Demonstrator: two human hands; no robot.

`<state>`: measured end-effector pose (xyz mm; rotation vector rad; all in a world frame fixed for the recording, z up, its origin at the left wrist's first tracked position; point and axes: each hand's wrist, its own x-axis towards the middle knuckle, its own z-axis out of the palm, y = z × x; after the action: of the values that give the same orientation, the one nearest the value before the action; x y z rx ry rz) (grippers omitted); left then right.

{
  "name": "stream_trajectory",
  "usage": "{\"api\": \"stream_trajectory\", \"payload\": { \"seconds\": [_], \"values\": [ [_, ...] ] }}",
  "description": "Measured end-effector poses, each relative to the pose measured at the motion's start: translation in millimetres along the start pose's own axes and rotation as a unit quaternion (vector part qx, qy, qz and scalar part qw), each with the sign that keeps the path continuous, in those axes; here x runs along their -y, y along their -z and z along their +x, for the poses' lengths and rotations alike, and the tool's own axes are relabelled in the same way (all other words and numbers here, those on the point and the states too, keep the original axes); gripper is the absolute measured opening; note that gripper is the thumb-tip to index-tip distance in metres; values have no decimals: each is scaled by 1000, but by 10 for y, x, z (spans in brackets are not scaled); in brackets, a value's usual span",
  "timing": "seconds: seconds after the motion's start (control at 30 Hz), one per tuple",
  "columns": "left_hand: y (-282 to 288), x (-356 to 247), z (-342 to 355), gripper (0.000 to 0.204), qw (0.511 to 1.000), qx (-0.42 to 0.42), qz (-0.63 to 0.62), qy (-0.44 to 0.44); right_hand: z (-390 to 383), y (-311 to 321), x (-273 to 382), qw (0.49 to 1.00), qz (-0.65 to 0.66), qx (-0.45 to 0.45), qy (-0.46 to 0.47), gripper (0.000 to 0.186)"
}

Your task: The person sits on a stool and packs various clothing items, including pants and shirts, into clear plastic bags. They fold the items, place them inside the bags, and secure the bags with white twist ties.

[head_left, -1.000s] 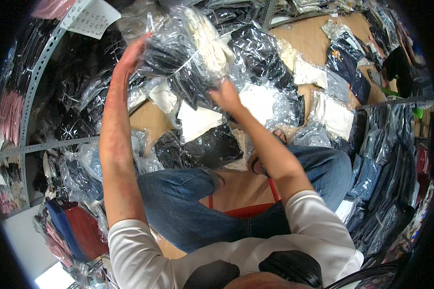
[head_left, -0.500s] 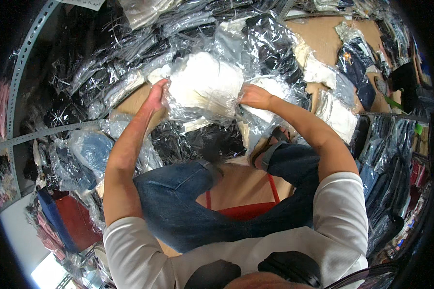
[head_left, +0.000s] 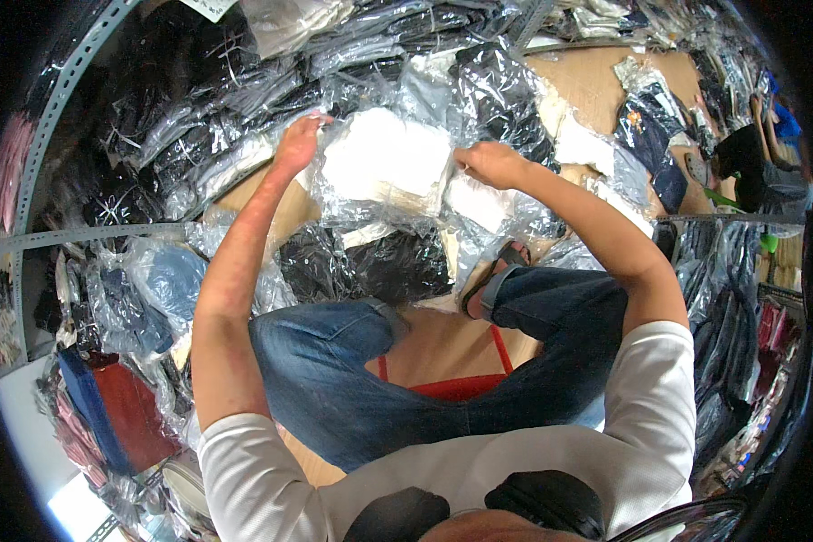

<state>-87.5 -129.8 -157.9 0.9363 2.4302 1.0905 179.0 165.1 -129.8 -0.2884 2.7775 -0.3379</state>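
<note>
A folded white garment in a clear plastic bag (head_left: 386, 163) is stretched out in front of me, between my two hands. My left hand (head_left: 300, 144) is at the bag's upper left corner, its fingers closed on the plastic there, partly lost in glare. On the other side, my right hand (head_left: 494, 166) pinches the bag's right edge in a closed grip. Bagged black clothing (head_left: 399, 267) lies just below the white garment, near my feet. Another bagged white piece (head_left: 481, 200) is under my right hand.
Bagged dark garments (head_left: 185, 144) are heaped to the far left, and a black bundle (head_left: 501, 95) lies beyond. A metal shelf rail (head_left: 90, 238) runs along the left. Bagged jeans (head_left: 709, 289) are at the right. A red stool (head_left: 461, 387) shows between my legs.
My left hand has moved up and away along the bag's side, and my right hand slightly right. The white garment now looks flatter and squarer.
</note>
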Motion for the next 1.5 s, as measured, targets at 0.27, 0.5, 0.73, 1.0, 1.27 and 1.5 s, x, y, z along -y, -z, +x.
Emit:
{"api": "stream_trajectory", "payload": {
  "seconds": [0.27, 0.5, 0.73, 1.0, 1.27, 1.5],
  "values": [
    [-282, -655, 458, 52, 985, 168, -37, 17, 415, -45, -345, 879, 418, -1, -228, 14],
    [-207, -618, 64, 59, 972, 208, 109, -11, 180, -402, 0, 529, 829, -46, -176, 24],
    [-188, -708, -482, 68, 967, 168, 154, 112, 160, -451, 408, 583, 805, -54, -98, 27],
    [-402, -1205, -1170, 64, 943, 150, 269, 126, 126, -414, 834, 938, 119, -322, -50, 13],
    [-606, -923, -1520, 56, 939, 153, 302, 57, -162, -316, 1592, 914, 295, -258, -103, 19],
    [-733, -984, -1581, 56, 953, 111, 258, 111, 58, -325, 1622, 916, 271, -288, -66, 18]
  ]
}}
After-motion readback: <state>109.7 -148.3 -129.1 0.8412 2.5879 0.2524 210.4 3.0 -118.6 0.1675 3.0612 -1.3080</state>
